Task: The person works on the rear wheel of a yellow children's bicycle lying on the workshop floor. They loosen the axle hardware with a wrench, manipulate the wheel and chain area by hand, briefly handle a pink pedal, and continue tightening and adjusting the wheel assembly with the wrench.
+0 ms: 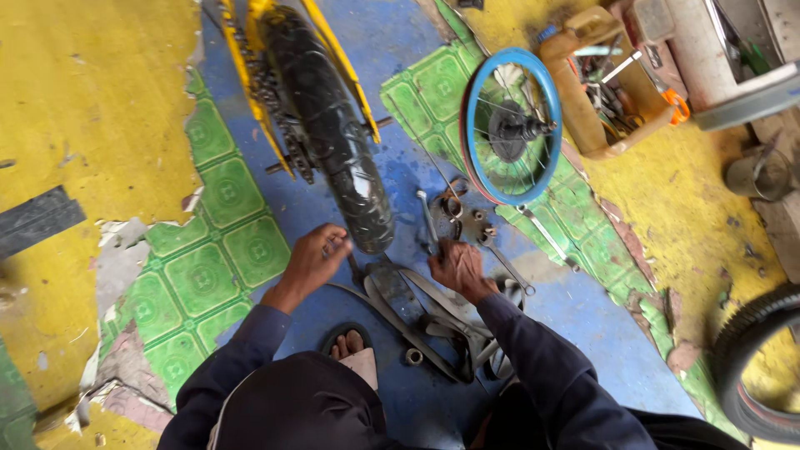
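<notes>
The left hand (312,258) pinched something small by the tyre (333,133); the right hand (454,267) gripped a stiff, probably greasy spanner (428,218) mid-shaft.

bicycle repair workshop — loose blue-rimmed wheel (511,125), spanners (427,218), tool-filled tub (583,125), spare tyre (750,358)

The glossy black rubber tyre (337,133) sits in a bright yellow metal bicycle frame (250,75) at twelve o'clock. At one o'clock stands a small wheel with a sky-blue rim (546,100) and a black hub. The worn blue floor sheet (575,308) gives way to green vinyl patterned with rounded squares (208,267) at nine o'clock, and flaking yellow floor (83,92) beyond. Both sleeves (550,367) are dark navy. An amber plastic tool tub (583,117) stands at two o'clock.
</notes>
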